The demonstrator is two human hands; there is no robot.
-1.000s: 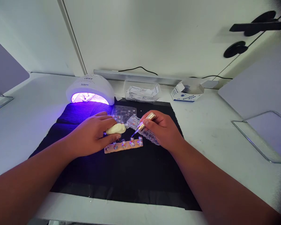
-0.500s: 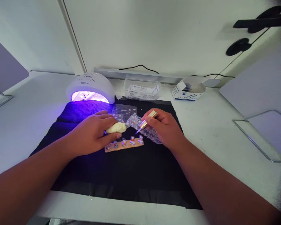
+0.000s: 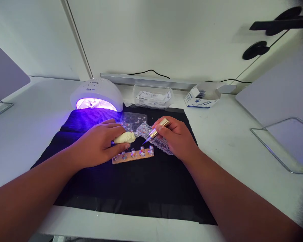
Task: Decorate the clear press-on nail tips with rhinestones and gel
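Observation:
My left hand (image 3: 104, 143) is closed around a pale yellow bottle (image 3: 125, 137) whose clear neck points right. Between the fingertips of my right hand (image 3: 175, 136) is a gold-handled nail brush (image 3: 158, 128). Its thin tip points down and left, just above the decorated press-on nails (image 3: 142, 150); I cannot tell whether it touches them. Several of these nails stand in a row on a tan strip (image 3: 133, 158), and my left hand partly covers the left end. Behind the brush, a clear compartment case (image 3: 163, 145) with small pieces lies partly under my right hand.
A lit nail lamp (image 3: 97, 94) stands at the back left. Behind the hands lies a clear sticker sheet (image 3: 135, 120) on the black mat (image 3: 131, 188). At the back are a plastic tub of packets (image 3: 153, 104) and an alcohol pads box (image 3: 202, 97).
The brush tip has shifted slightly left and now hangs over the nails nearer the strip's middle. My left hand and the bottle stay in place.

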